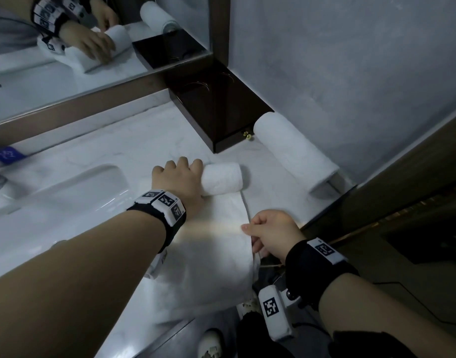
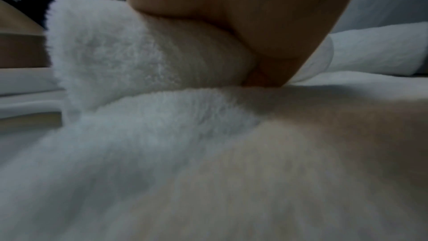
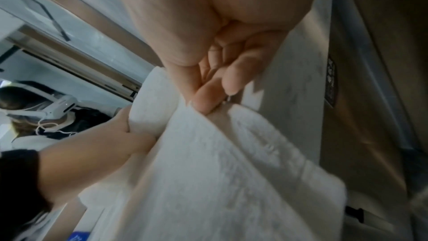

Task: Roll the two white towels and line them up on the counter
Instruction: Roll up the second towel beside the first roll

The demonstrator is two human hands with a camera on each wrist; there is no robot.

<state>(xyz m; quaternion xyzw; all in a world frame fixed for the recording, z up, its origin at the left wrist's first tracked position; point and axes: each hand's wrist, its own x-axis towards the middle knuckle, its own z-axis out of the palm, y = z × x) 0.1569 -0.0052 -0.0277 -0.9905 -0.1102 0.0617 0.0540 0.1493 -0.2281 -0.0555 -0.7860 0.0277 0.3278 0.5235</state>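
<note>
- Two towels on counter point(image 1: 149, 140).
- Near: right hand point(image 1: 272, 232) pinches flat edge of half-rolled towel point(image 1: 216, 244), overhanging front edge.
- Middle: left hand point(image 1: 179, 178) curled over its rolled end.
- Far: rolled towel point(image 1: 291, 146) beside dark box point(image 1: 216, 112), against wall.

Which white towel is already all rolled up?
The rolled towel by the wall, beside the dark box. The other towel is half rolled, with both hands on it.
</note>
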